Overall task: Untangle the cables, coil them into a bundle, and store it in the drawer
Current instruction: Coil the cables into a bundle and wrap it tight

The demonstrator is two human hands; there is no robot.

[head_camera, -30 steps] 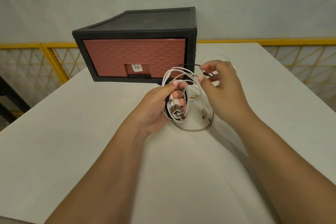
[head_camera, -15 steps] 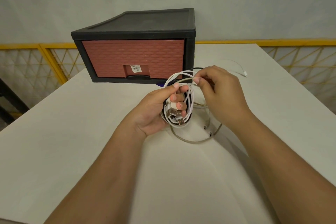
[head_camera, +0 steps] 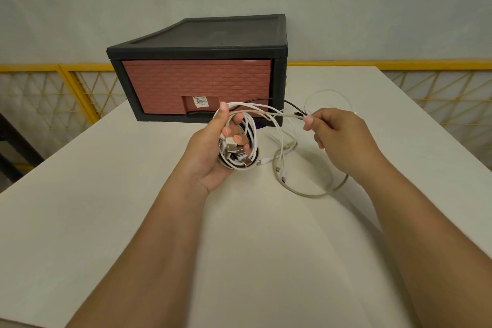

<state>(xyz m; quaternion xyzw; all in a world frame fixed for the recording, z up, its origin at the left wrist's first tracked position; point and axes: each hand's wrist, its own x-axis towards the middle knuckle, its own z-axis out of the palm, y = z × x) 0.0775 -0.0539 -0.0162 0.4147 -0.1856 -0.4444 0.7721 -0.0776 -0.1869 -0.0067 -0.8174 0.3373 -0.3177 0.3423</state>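
My left hand [head_camera: 213, 152] grips a coil of white, grey and black cables [head_camera: 249, 141] above the table, with several USB plugs [head_camera: 235, 153] sticking out by the fingers. My right hand [head_camera: 335, 136] pinches strands of the same cables a short way to the right of the coil and holds them taut. Loose cable tails [head_camera: 300, 184] hang down and loop on the table below and behind my right hand. The drawer box [head_camera: 202, 72], black with a brick-red drawer front [head_camera: 197, 85], stands shut just behind the coil.
The white table [head_camera: 106, 208] carries the drawer box near its far edge. A yellow mesh railing [head_camera: 66, 88] runs behind the table on both sides, in front of a pale wall.
My right hand has moved right, away from the coil, drawing the strands out straight. The loose loops on the table have shifted right with it. My left hand keeps its grip on the coil.
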